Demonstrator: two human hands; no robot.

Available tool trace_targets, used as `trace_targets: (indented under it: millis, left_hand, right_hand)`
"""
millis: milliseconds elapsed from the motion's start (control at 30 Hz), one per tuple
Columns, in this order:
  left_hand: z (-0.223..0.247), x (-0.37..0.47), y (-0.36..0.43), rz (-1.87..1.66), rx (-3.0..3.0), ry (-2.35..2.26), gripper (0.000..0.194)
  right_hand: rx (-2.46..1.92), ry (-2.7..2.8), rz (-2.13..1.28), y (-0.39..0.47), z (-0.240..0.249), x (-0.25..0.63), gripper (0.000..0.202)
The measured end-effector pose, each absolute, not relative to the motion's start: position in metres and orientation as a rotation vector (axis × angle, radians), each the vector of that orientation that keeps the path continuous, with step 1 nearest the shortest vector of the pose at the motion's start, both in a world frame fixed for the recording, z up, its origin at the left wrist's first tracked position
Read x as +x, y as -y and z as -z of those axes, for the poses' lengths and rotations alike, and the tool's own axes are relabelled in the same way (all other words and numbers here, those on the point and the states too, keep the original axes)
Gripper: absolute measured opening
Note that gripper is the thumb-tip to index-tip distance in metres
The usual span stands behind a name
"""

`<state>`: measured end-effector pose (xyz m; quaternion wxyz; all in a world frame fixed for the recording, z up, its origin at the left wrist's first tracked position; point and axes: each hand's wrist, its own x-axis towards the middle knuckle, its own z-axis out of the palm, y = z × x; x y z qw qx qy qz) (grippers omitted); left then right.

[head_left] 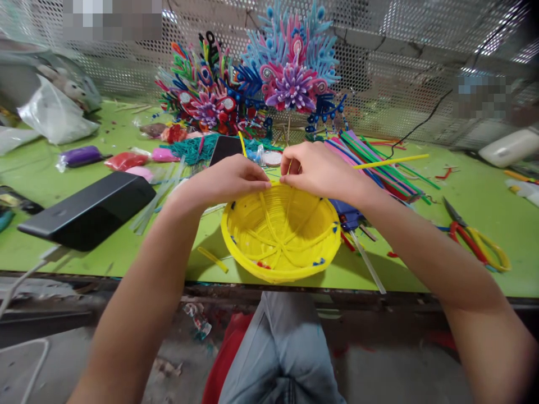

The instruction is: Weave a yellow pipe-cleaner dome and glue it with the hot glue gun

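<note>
A round yellow bowl (pixel 280 247), built of coiled fuzzy pipe cleaner with spokes meeting inside its bottom, tilts its open side towards me at the table edge. Blue and red specks show on its inner rim. My left hand (pixel 236 178) pinches the far rim with thumb and fingertips. Just beside it, my right hand (pixel 315 168) is closed with its fingertips at the same rim. A yellow pipe cleaner (pixel 391 161) runs out to the right from behind my right hand; its other part is hidden. Another yellow end (pixel 242 144) sticks up behind my left hand.
Scissors (pixel 478 238) and a bundle of coloured pipe cleaners (pixel 374 163) lie right. A blue glue gun (pixel 347 213) with its glue stick is close beside the bowl. Left stands a dark power bank (pixel 90 210) with a cable. Colourful flower ornaments (pixel 290 73) rise behind.
</note>
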<state>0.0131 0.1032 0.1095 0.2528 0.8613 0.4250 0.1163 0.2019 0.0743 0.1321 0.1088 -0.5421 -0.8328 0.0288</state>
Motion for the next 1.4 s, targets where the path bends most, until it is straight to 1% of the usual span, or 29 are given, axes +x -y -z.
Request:
trace_targets:
  millis: [333, 533, 833, 1133, 1267, 1400]
  left_hand:
    - [-0.106, 0.019, -0.102, -0.366, 2.329, -1.287, 0.037]
    - [-0.105, 0.021, -0.100, -0.426, 2.313, -1.296, 0.033]
    - [-0.108, 0.016, -0.101, -0.385, 2.285, -1.292, 0.033]
    - [-0.109, 0.014, -0.100, -0.357, 2.329, -1.248, 0.038]
    - [-0.108, 0.015, -0.100, -0.391, 2.320, -1.236, 0.035]
    - [-0.107, 0.015, -0.100, -0.401, 2.313, -1.248, 0.034]
  right_hand:
    - [-1.689, 2.454, 0.022, -0.071, -0.135, 0.193, 0.020]
    - [-1.714, 2.461, 0.060, -0.072, -0.130, 0.190, 0.019]
    - [-1.749, 2.479, 0.004, -0.068, -0.144, 0.202, 0.016]
    - [-1.723, 2.545, -0.071, -0.061, -0.144, 0.207, 0.021]
    - [-1.786, 2.540, 0.000, -0.058, -0.145, 0.202, 0.020]
    - [-1.808, 2.514, 0.151, -0.058, -0.142, 0.199, 0.019]
